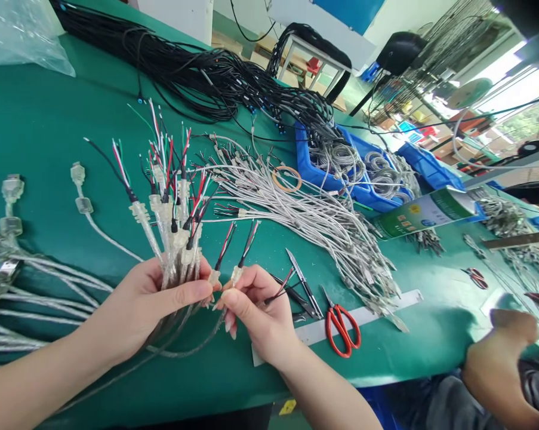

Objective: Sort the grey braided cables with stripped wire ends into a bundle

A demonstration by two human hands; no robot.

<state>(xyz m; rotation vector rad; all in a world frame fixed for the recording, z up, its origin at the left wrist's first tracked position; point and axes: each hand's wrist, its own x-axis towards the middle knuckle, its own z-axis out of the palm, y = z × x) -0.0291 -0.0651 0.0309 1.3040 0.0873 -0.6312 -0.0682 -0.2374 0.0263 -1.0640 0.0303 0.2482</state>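
My left hand (146, 304) is closed around a bundle of clear-jacketed cables (167, 218), which stand upright with red, white, green and black wire ends fanning out at the top. Close beside it, my right hand (267, 313) pinches one cable (236, 275) just below its translucent strain relief. A further wire end (283, 285) shows by the right-hand fingers; how it is held is hidden. USB plugs (13, 188) and silvery cable lengths lie left of my left arm. Right of my right hand are red-handled scissors (343, 328), a pointed blade (302, 280) and a white ruler-like strip (403, 301).
A heap of grey cables (291, 215) spreads over the green table (36, 119), with an orange ring (287, 178) on it. Behind are black cables (197, 71) and blue bins (302, 152) of coiled cables. A green-and-white box (425, 212) stands right; another person's arm (497, 358) rests nearby.
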